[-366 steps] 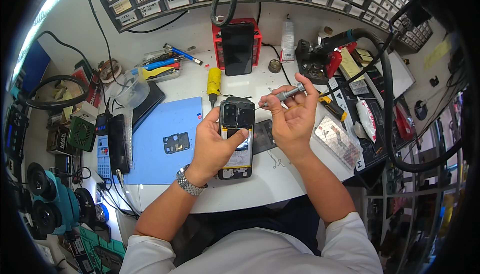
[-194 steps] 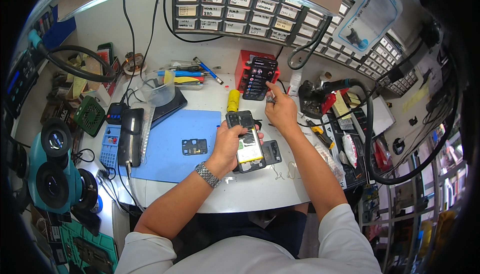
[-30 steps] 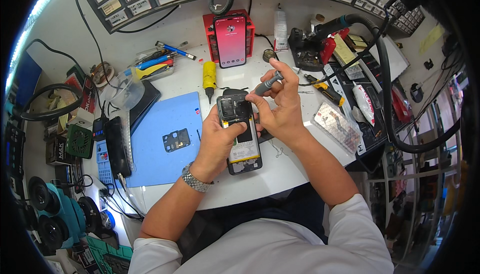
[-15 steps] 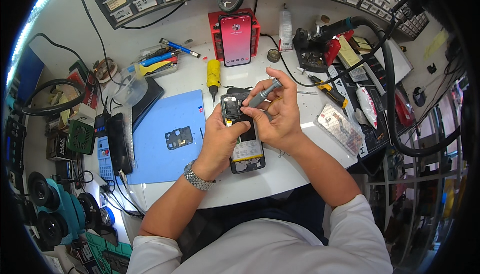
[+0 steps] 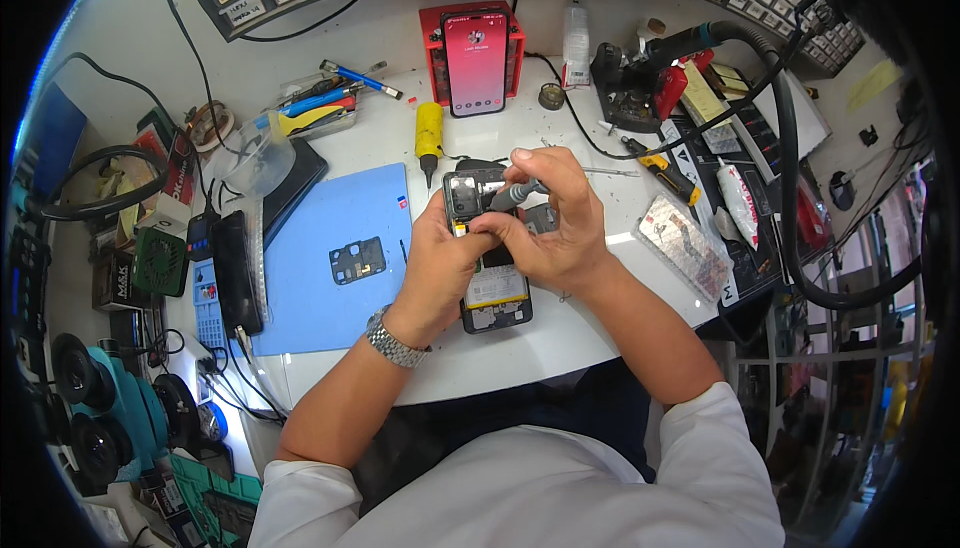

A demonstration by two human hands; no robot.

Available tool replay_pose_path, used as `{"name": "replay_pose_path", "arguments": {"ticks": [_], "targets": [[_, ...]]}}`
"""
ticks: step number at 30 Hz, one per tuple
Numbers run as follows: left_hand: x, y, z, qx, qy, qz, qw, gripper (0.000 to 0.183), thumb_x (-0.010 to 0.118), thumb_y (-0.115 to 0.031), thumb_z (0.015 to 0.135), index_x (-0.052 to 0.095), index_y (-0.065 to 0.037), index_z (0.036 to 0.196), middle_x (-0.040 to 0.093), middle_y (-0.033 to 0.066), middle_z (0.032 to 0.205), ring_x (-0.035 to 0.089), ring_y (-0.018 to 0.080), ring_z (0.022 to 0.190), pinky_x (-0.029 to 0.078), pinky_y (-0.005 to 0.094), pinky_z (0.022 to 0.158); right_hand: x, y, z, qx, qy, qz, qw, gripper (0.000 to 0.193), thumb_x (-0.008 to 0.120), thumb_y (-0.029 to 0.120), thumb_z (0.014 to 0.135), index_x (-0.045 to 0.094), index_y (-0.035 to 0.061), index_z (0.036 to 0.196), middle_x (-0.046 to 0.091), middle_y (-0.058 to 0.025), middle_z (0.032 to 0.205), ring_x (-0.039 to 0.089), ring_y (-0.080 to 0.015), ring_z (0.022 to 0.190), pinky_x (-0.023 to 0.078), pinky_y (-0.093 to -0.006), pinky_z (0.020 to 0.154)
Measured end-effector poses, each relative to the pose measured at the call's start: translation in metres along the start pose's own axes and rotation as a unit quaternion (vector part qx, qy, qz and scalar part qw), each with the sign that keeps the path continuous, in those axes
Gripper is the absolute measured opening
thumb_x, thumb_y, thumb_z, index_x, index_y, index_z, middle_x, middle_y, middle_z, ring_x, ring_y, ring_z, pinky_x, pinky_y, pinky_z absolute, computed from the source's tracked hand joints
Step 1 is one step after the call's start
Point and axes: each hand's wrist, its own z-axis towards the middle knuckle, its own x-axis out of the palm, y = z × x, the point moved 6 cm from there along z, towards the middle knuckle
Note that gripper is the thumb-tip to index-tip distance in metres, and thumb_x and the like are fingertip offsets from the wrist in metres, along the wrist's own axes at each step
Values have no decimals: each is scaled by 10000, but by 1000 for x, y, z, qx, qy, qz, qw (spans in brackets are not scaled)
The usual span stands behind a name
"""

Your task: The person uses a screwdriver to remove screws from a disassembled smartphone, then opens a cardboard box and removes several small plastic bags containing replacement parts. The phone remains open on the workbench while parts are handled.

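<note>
An opened phone with its back off lies in front of me, its white-labelled battery and black upper part exposed. My left hand is closed around its left side, thumb across the middle. In my right hand is a grey screwdriver, slanting over the upper part of the phone; its tip is too small to make out. Both thumbs nearly meet above the phone. Past the right fingers, a small grey part shows partly. A black plastic phone frame piece rests on the blue mat.
A yellow bottle stands beyond the phone, before a lit phone propped on a red organiser. Tools and a clear tub sit far left. A soldering iron stand, a yellow-black tool and a silvery sheet are right.
The screwdriver has tipped lower, with the right fingers curling over its end. My thumbs have come closer together. The whole view has shifted slightly.
</note>
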Motion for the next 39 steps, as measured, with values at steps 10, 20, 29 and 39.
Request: {"name": "replay_pose_path", "arguments": {"ticks": [10,20,29,39], "targets": [[-1,4,2,-11,11,-17,1000,416,675,74,980,557,-35,1365,724,92,1233,740,155,1066,626,350,946,7,-13,-4,40,-27,64,997,871,793,-134,856,445,156,1600,548,-187,1351,703,-238,1029,653,-346,838],[-6,7,6,3,0,-19,1000,442,669,103,949,565,-21,1360,746,102,1189,760,177,1064,635,359,952,8,-18,-10,100,15,97,990,956,722,-222,880,275,126,1650,507,-156,1312,717,-217,1122,660,-348,933],[-29,-20,17,33,-93,-53,994,482,596,141,933,479,47,1390,747,240,1221,811,342,1041,712,458,892,2,-22,-4,322,58,203,923,999,624,-246,875,208,104,1713,501,-149,1306,674,-192,1054,631,-336,923],[-41,-29,19,60,-128,-35,989,476,563,147,911,493,85,1378,731,274,1218,806,377,1050,721,497,891,7,-13,-6,405,216,82,884,902,610,-285,853,384,62,1654,450,-165,1408,639,-210,1062,638,-308,918]]}}
